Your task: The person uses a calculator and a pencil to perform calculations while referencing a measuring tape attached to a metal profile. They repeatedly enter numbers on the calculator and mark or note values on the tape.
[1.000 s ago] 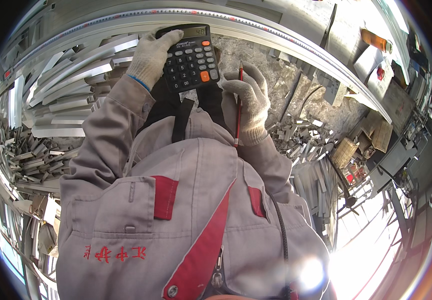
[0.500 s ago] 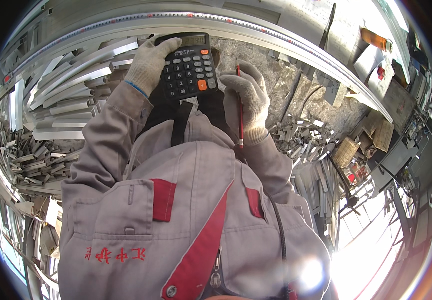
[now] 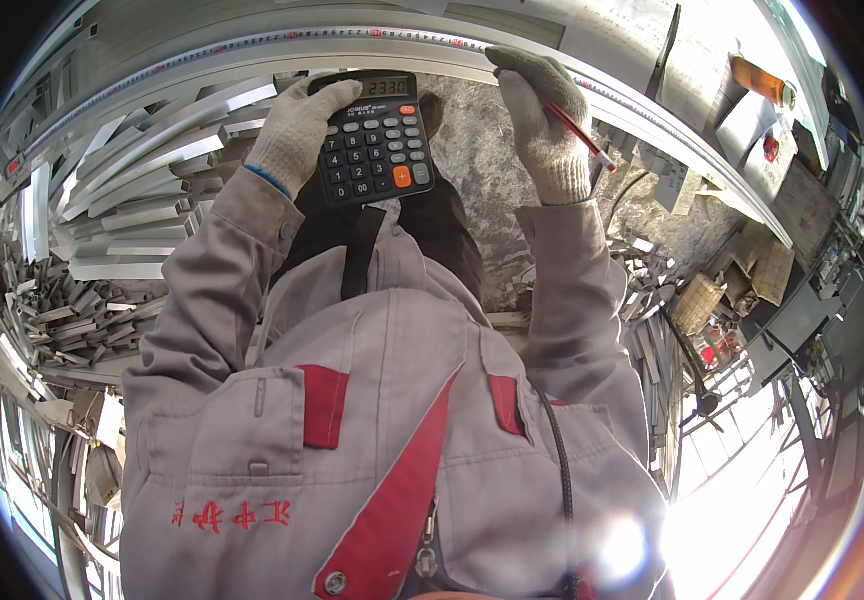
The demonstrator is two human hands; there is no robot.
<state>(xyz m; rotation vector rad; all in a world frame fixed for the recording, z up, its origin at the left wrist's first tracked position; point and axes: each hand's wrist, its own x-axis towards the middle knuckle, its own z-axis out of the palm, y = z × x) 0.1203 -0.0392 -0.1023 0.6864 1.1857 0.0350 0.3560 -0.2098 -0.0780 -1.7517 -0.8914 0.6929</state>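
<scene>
A black desktop calculator (image 3: 377, 150) with grey and orange keys is gripped at its left edge by my left hand (image 3: 297, 130), thumb across its upper corner beside the display. My right hand (image 3: 544, 110), gloved in light knit like the left, is up at the long metal profile (image 3: 432, 62). In it rests a red pencil (image 3: 577, 133), slanting out past the wrist. Its fingertips reach a measuring tape (image 3: 292, 36) stretched along the profile; whether they touch it I cannot tell.
Metal strips (image 3: 142, 170) lie stacked at the left, above a heap of short offcuts (image 3: 82, 315). Off to the right stand cardboard boxes (image 3: 697, 303). An orange bottle (image 3: 760, 78) lies on the surface at the far right, near some papers (image 3: 752, 140).
My right hand has moved up and to the right, from beside the calculator to the tape, taking the pencil along. The left hand and calculator have barely moved.
</scene>
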